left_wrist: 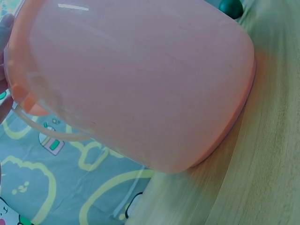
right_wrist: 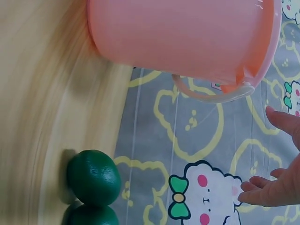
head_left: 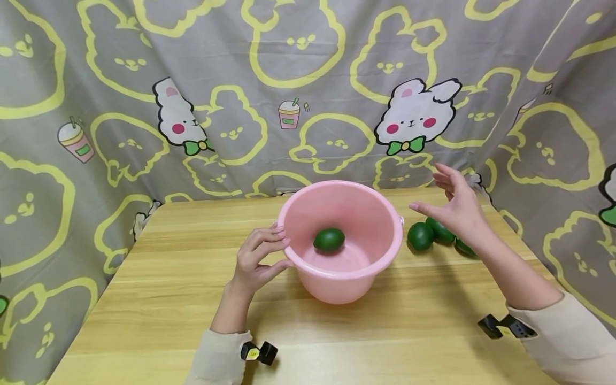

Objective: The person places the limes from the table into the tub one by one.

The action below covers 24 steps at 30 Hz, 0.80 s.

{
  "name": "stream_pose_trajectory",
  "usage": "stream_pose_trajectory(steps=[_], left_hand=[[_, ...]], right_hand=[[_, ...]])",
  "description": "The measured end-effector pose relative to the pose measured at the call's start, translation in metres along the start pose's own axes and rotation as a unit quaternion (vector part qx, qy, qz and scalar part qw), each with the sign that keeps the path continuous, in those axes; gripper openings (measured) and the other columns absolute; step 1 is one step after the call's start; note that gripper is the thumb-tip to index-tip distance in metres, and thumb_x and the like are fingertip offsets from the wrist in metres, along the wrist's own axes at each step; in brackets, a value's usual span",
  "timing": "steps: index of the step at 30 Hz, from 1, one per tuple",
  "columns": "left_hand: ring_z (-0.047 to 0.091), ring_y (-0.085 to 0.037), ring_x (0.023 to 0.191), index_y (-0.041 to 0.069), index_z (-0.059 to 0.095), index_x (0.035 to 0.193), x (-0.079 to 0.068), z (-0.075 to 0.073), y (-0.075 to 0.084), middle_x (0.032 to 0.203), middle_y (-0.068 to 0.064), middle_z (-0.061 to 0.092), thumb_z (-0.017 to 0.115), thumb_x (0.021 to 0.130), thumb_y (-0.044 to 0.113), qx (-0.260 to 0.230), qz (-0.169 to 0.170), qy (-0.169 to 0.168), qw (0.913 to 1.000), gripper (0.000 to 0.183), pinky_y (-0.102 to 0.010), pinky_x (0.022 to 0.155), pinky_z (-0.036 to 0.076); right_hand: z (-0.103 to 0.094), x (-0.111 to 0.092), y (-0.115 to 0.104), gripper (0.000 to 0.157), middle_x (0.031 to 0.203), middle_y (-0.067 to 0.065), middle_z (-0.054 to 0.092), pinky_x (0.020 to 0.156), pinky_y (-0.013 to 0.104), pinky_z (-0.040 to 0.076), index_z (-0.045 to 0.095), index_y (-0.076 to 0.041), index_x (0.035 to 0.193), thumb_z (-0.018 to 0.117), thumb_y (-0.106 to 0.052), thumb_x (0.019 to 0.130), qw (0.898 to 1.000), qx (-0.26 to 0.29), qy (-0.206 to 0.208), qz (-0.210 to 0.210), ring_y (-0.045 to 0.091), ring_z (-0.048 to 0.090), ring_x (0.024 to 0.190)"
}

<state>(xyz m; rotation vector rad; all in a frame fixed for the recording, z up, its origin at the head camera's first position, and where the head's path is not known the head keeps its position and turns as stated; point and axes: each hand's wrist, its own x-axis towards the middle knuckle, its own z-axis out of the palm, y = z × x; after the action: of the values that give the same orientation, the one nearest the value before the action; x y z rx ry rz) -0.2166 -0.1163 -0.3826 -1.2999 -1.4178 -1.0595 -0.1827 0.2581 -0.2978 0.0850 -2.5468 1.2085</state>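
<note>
A pink bucket [head_left: 337, 286] stands on the wooden table with one green lime [head_left: 329, 240] lying inside it. At the bucket's left rim my left hand [head_left: 257, 259] holds on, fingers over the edge and thumb lower on the near side. In the left wrist view, the bucket wall [left_wrist: 140, 79] fills most of the picture, with only the fingertips [left_wrist: 4, 51] showing at the rim. My right hand [head_left: 457, 211] is raised to the right of the bucket, thumb and fingers spread apart with nothing between them. Below it sit several more limes [head_left: 420, 236], partly hidden by that hand.
The bucket's pale handle [right_wrist: 211, 97] hangs down on its far side. A grey curtain [head_left: 332, 133] with yellow outlines and white rabbits closes off the back and sides of the table [head_left: 159, 299]. Small black devices [head_left: 259, 353] are worn at both cuffs.
</note>
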Motion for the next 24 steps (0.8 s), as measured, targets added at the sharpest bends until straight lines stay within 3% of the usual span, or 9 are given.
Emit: stream_pose_trajectory(steps=[9,24], left_hand=[[0.061,-0.033,0.094,-0.008,0.069,0.09,-0.001,0.0,-0.001,0.088,-0.022,0.062,0.074,0.081,0.029,0.005,-0.002,-0.001,1.0,0.038,-0.044,0.094,0.055],[0.061,-0.033,0.094,-0.01,0.069,0.088,-0.002,0.0,-0.003,0.088,-0.022,0.062,0.074,0.081,0.028,-0.003,0.009,0.004,1.0,0.039,-0.046,0.094,0.055]], right_hand=[[0.001,0.001,0.013,0.099,0.145,0.03,0.031,0.113,0.06,0.027,0.016,-0.006,0.15,0.08,-0.027,0.077,0.999,0.006,-0.013,0.034,0.047,0.031,0.132],[0.008,-0.002,0.027,0.095,0.145,0.031,0.031,0.113,0.061,0.026,0.016,0.0,0.149,0.077,-0.026,0.08,0.999,0.026,-0.018,0.027,0.047,0.031,0.131]])
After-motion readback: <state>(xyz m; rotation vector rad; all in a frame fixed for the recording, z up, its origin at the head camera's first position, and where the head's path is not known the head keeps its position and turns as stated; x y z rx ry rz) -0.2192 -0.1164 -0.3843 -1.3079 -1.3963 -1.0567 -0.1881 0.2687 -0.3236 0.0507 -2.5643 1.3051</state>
